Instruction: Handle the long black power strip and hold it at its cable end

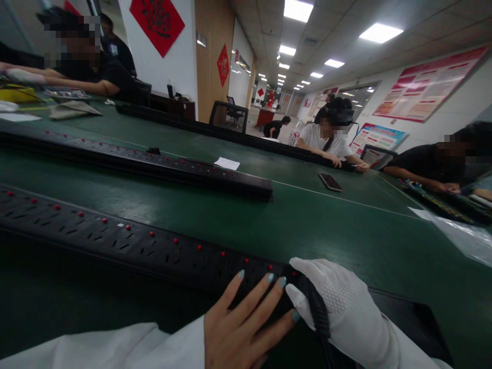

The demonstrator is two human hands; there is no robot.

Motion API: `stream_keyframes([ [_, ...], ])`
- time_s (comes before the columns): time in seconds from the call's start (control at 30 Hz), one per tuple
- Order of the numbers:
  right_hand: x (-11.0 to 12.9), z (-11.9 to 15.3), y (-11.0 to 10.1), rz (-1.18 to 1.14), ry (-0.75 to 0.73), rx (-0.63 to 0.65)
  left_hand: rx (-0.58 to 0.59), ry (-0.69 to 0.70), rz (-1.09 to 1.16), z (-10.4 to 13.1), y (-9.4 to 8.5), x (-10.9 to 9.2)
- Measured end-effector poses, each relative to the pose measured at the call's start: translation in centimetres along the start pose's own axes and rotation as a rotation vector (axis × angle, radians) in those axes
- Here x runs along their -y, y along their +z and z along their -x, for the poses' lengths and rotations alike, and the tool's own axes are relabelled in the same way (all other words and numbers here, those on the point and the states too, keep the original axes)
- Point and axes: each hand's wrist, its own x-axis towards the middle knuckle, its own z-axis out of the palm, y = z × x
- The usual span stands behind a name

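Observation:
A long black power strip with a row of sockets and red dots along it runs from the left edge towards the front middle. My left hand, bare with pale blue nails, lies with spread fingers on its right part. In a white dotted glove, my right hand is closed around a black power cord with a ribbed sleeve, at the right end of the strip. Glove and fingers hide where cord and strip meet. Under and right of the glove shows a flat black piece.
A second black power strip lies farther back on the green table. Beyond it are white paper, a phone and clear plastic wrap. Several people sit around the table, one person at the far side.

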Motion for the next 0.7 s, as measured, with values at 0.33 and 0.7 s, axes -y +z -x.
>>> stream_keyframes([
  [0.33, -0.2, 0.0, -0.1, -0.012, 0.029, 0.026, -0.106, -0.125, 0.019, 1.6, 0.0, 0.0],
  [0.7, 0.0, -0.3, -0.2, -0.015, 0.001, 0.0, -0.135, -0.161, 0.048, 1.5, 0.3, -0.2],
])
